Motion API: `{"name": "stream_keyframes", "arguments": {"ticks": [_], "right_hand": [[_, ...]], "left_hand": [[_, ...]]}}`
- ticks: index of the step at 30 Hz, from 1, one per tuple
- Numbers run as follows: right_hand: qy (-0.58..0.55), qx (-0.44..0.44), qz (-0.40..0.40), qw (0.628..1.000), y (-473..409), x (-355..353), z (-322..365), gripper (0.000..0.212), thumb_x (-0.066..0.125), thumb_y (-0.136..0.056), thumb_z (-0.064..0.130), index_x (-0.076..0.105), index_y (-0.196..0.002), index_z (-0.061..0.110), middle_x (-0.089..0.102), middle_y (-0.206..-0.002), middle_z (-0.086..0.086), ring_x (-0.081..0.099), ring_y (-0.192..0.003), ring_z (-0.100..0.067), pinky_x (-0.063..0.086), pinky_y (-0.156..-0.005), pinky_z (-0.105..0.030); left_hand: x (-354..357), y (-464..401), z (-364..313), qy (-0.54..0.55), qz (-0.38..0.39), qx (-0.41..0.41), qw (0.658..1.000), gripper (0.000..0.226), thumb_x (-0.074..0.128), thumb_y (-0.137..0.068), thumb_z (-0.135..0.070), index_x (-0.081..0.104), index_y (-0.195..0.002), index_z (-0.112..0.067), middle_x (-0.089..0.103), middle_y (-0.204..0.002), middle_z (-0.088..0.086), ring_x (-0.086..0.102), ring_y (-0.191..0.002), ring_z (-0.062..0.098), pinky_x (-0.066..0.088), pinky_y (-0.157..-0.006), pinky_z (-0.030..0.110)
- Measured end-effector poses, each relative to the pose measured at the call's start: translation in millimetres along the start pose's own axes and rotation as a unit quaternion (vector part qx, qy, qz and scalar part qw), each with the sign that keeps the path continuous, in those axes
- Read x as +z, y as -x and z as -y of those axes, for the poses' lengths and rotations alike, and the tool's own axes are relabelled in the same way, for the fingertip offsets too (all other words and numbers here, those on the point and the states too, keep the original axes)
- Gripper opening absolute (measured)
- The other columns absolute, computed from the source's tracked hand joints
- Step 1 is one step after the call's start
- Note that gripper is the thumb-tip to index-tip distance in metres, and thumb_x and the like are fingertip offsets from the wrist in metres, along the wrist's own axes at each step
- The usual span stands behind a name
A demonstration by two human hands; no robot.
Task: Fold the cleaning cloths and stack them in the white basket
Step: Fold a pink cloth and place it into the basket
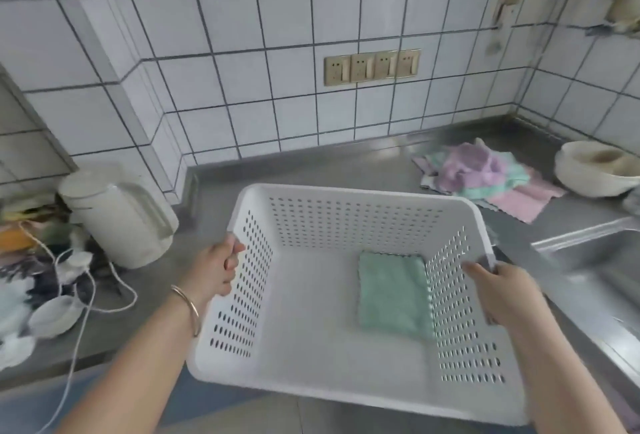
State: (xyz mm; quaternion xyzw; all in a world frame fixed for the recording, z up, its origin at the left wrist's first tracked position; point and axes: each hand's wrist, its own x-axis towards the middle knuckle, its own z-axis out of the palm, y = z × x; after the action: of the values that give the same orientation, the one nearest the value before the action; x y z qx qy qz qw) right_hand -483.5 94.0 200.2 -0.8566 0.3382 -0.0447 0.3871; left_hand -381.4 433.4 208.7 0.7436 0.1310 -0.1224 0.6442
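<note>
The white basket (349,219), perforated on its walls, fills the middle of the view and juts out past the counter's front edge. My left hand (218,269) grips its left rim. My right hand (502,295) holds its right rim. One folded green cloth (393,291) lies flat on the basket floor against the right wall. A loose pile of purple, green and pink cleaning cloths (485,177) rests on the steel counter behind the basket, to the right.
A white electric kettle (117,215) with its cord stands left of the basket, beside cluttered dishes (52,316). A white bowl (595,168) sits at the far right. A steel sink (602,264) opens on the right. The tiled wall carries a row of sockets (372,66).
</note>
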Motion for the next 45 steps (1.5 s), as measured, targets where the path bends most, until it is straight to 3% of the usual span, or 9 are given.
{"name": "stream_keyframes", "arguments": {"ticks": [10, 14, 19, 23, 27, 30, 35, 39, 45], "right_hand": [[0.018, -0.082, 0.092, 0.992, -130, 126, 144, 0.037, 0.054, -0.086, 0.03, 0.047, -0.058, 0.006, 0.05, -0.047, -0.01, 0.05, -0.043, -0.023, 0.04, -0.055, -0.028], [0.018, -0.11, 0.124, 0.986, -195, 164, 194, 0.033, 0.053, -0.086, 0.029, 0.047, -0.061, 0.008, 0.048, -0.05, -0.009, 0.048, -0.041, -0.021, 0.04, -0.053, -0.026], [0.06, -0.158, 0.172, 0.971, -278, 206, 263, 0.035, 0.05, -0.088, 0.028, 0.039, -0.059, 0.01, 0.05, -0.048, -0.008, 0.048, -0.04, -0.021, 0.038, -0.053, -0.022], [0.068, -0.146, 0.219, 0.962, -328, 234, 304, 0.036, 0.052, -0.088, 0.031, 0.046, -0.059, 0.01, 0.053, -0.05, -0.008, 0.049, -0.044, -0.02, 0.04, -0.055, -0.026], [0.07, -0.143, 0.246, 0.956, -365, 262, 326, 0.028, 0.05, -0.088, 0.032, 0.047, -0.067, 0.013, 0.054, -0.054, -0.01, 0.052, -0.049, -0.021, 0.05, -0.066, -0.036], [0.049, -0.125, 0.232, 0.964, -382, 280, 341, 0.039, 0.042, -0.091, 0.04, 0.051, -0.068, 0.009, 0.054, -0.053, -0.011, 0.052, -0.044, -0.021, 0.049, -0.064, -0.033], [0.048, -0.102, 0.209, 0.971, -396, 303, 359, 0.047, 0.032, -0.095, 0.044, 0.053, -0.08, 0.005, 0.054, -0.054, -0.01, 0.05, -0.043, -0.019, 0.037, -0.051, -0.025], [0.052, -0.098, 0.21, 0.971, -399, 319, 364, 0.049, 0.032, -0.096, 0.043, 0.055, -0.081, 0.003, 0.053, -0.056, -0.01, 0.05, -0.044, -0.019, 0.035, -0.049, -0.025], [0.05, -0.093, 0.203, 0.973, -403, 337, 362, 0.048, 0.031, -0.096, 0.041, 0.059, -0.08, 0.005, 0.055, -0.056, -0.009, 0.05, -0.049, -0.02, 0.033, -0.049, -0.024]], "left_hand": [[-86, -133, -14, 0.026, -0.123, -0.025, 0.992, 0.026, 0.036, -0.098, -0.028, 0.051, -0.083, -0.014, 0.032, -0.046, -0.008, 0.025, -0.028, 0.001, 0.02, -0.032, 0.008], [-95, -187, -28, 0.024, -0.162, -0.023, 0.986, 0.023, 0.041, -0.096, -0.029, 0.053, -0.088, -0.012, 0.032, -0.057, -0.004, 0.027, -0.036, 0.005, 0.022, -0.034, 0.013], [-101, -263, -58, 0.002, -0.214, -0.057, 0.975, 0.025, 0.052, -0.09, -0.018, 0.043, -0.067, -0.014, 0.031, -0.054, -0.002, 0.025, -0.041, 0.01, 0.022, -0.034, 0.013], [-108, -317, -78, -0.026, -0.225, -0.065, 0.972, 0.025, 0.049, -0.091, -0.02, 0.047, -0.067, -0.014, 0.036, -0.058, 0.001, 0.028, -0.048, 0.014, 0.027, -0.044, 0.022], [-119, -368, -92, -0.077, -0.251, -0.078, 0.962, 0.033, 0.049, -0.09, -0.022, 0.046, -0.058, -0.013, 0.04, -0.051, 0.002, 0.032, -0.044, 0.018, 0.028, -0.047, 0.024], [-128, -401, -95, -0.101, -0.256, -0.076, 0.958, 0.031, 0.051, -0.089, -0.025, 0.051, -0.061, -0.011, 0.046, -0.053, 0.004, 0.037, -0.047, 0.021, 0.033, -0.058, 0.028], [-130, -434, -98, -0.124, -0.257, -0.08, 0.955, 0.031, 0.043, -0.092, -0.02, 0.048, -0.062, -0.011, 0.047, -0.055, 0.003, 0.036, -0.046, 0.022, 0.032, -0.051, 0.026], [-133, -450, -95, -0.2, -0.276, -0.095, 0.935, 0.041, 0.033, -0.093, -0.025, 0.048, -0.059, -0.008, 0.05, -0.05, 0.004, 0.047, -0.048, 0.025, 0.041, -0.063, 0.028], [-141, -466, -85, -0.245, -0.267, -0.108, 0.926, 0.043, 0.033, -0.094, -0.027, 0.046, -0.056, -0.01, 0.047, -0.047, 0.003, 0.047, -0.046, 0.023, 0.037, -0.053, 0.025]]}}
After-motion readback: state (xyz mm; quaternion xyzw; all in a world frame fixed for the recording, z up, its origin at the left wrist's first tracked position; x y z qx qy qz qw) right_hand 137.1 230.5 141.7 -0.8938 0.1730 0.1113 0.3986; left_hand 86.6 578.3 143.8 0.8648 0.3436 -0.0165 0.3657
